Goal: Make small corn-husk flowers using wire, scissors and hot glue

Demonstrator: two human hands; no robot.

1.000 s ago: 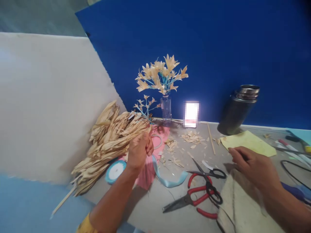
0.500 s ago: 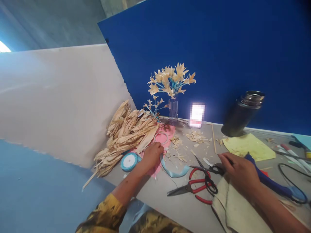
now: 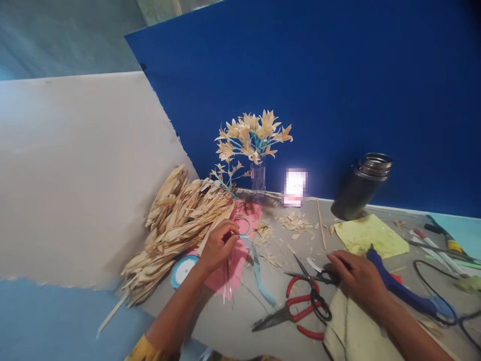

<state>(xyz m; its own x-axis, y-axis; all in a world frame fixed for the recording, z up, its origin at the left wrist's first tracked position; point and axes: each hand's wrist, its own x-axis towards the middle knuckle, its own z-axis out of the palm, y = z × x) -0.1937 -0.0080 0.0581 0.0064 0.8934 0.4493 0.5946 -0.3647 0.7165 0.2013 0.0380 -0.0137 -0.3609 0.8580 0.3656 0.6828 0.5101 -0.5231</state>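
Note:
My left hand [image 3: 219,245] is closed, its fingertips pinching the end of a light blue ribbon [image 3: 258,273] that curls down onto the table. Beneath it lie pink paper [image 3: 240,260] and thin wires [image 3: 227,286]; a ribbon spool [image 3: 185,271] is partly behind the wrist. My right hand [image 3: 363,278] rests on a pale cloth [image 3: 349,321] with its fingers curled together; their undersides are hidden. Beside it, opened black scissors [image 3: 314,286] overlap red-handled snips [image 3: 289,313], one scissor loop against the hand.
Dried corn husks [image 3: 180,220] are heaped at left. Behind stand a vase [image 3: 258,183] of husk flowers [image 3: 255,133] and an uncapped dark bottle [image 3: 361,188]. Husk scraps [image 3: 295,221] lie mid-table. At right are yellow paper [image 3: 372,234] and a blue glue gun [image 3: 402,288] with its cord.
My left hand has lifted slightly off the pink paper, drawing the ribbon's end up with it, and the ribbon hangs straighter. The right hand stays beside the scissors. The view has shifted a little.

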